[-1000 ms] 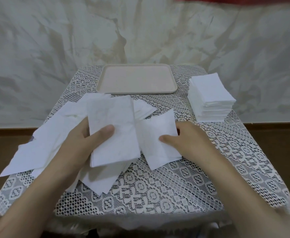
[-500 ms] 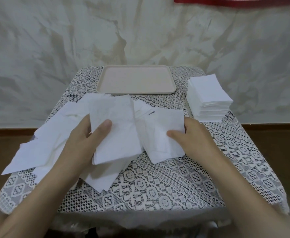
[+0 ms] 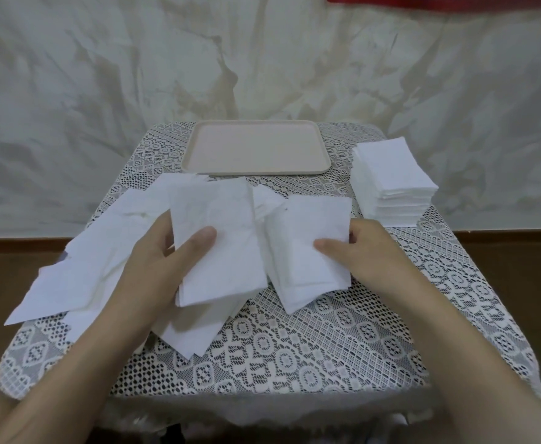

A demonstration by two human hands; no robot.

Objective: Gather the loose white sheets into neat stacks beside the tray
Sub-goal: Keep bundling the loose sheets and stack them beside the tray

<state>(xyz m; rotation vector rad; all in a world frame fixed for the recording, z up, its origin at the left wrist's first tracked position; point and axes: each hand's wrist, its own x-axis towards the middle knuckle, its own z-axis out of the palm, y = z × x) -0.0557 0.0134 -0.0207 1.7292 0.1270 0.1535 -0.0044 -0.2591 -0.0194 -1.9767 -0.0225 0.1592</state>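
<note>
My left hand (image 3: 163,254) grips a small bundle of white sheets (image 3: 214,219) from its left edge, thumb on top, above a loose pile of sheets (image 3: 96,261) spread over the table's left half. My right hand (image 3: 368,251) pinches a second white sheet (image 3: 307,238) by its right edge, thumb on top, just right of the bundle. A neat stack of white sheets (image 3: 390,181) stands at the right of the beige tray (image 3: 256,149), which lies bare at the table's far side.
A small table under a white lace cloth (image 3: 294,347) carries everything. A pale streaked wall (image 3: 262,59) stands close behind it, and dark wooden floor shows on both sides.
My right hand has lifted its sheet and turned it more upright, moving slightly right and away from me. My left hand's bundle has barely shifted.
</note>
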